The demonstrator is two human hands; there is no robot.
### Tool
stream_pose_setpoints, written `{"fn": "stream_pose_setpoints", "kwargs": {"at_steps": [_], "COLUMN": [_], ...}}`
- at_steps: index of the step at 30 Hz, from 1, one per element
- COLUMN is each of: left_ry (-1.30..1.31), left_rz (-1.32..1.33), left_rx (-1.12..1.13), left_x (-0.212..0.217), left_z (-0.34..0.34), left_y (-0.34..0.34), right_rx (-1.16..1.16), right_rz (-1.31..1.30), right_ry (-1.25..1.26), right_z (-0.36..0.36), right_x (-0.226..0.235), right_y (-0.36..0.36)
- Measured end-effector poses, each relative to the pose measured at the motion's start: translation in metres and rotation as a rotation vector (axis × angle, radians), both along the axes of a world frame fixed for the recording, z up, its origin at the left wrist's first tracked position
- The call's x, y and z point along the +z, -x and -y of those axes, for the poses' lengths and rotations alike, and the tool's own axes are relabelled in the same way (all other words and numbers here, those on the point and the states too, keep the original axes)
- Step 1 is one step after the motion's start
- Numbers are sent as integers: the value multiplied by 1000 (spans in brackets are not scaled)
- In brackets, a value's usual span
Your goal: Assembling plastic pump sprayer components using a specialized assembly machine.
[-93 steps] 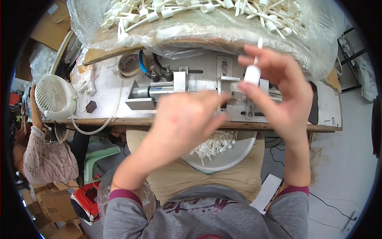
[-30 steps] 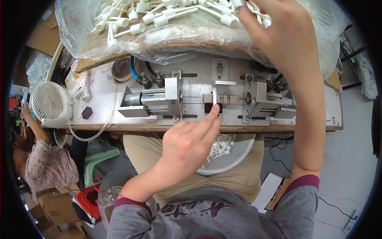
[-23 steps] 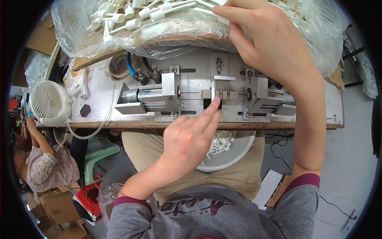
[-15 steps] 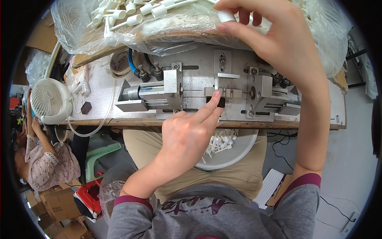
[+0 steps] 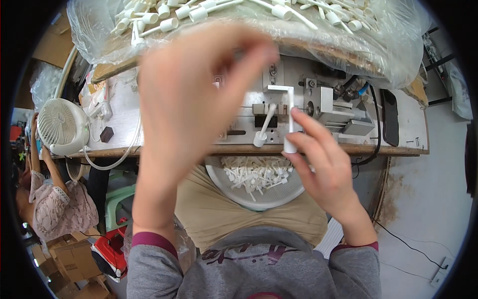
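Observation:
My right hand (image 5: 326, 172), fingers closed, holds a white capped tube (image 5: 290, 143) by its cap, with the thin stem pointing away from me toward a small metal plate (image 5: 279, 88). Left of it, a second white capped tube (image 5: 260, 138) lies or hangs at a slant between the metal fixture block (image 5: 260, 108) and the bench's front edge, in neither hand. Raised over the left part of the fixture, my left hand (image 5: 194, 94) is smeared by motion; its thumb and fingers curve toward each other, and whether they hold anything cannot be made out.
A plastic-lined pile of white capped tubes (image 5: 199, 14) spreads along the back. Below the bench edge, a round basket (image 5: 219, 182) on my lap holds several white pieces. A pneumatic cylinder (image 5: 341, 117), phone (image 5: 390, 117) and fan (image 5: 62, 124) are on the bench. Another person (image 5: 59, 204) sits at left.
My left hand has lifted off the fixture block and swung up to the left. My right hand has come down from the pile to the fixture's front with a capped tube.

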State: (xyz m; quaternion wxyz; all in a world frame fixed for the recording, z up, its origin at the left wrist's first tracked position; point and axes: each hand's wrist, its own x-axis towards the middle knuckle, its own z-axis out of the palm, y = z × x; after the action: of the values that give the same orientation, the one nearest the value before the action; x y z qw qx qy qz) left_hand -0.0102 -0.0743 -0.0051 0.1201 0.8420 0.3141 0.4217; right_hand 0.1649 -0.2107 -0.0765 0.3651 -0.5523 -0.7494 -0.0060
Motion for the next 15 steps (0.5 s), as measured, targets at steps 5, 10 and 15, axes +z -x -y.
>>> {"fn": "stream_pose_setpoints", "kwargs": {"at_steps": [5, 10, 15], "left_ry": [-142, 35, 705], "left_rz": [-126, -198, -53], "left_rx": [135, 73, -127], "left_x": [29, 18, 67], "left_z": [-36, -71, -36], "left_y": [-42, -60, -38], "right_rx": [-13, -43, -46], "right_rz": [251, 399, 451], "right_ry": [10, 53, 155], "right_z": [-2, -21, -21], "right_x": [-17, -11, -5], "right_y": [22, 30, 28]}}
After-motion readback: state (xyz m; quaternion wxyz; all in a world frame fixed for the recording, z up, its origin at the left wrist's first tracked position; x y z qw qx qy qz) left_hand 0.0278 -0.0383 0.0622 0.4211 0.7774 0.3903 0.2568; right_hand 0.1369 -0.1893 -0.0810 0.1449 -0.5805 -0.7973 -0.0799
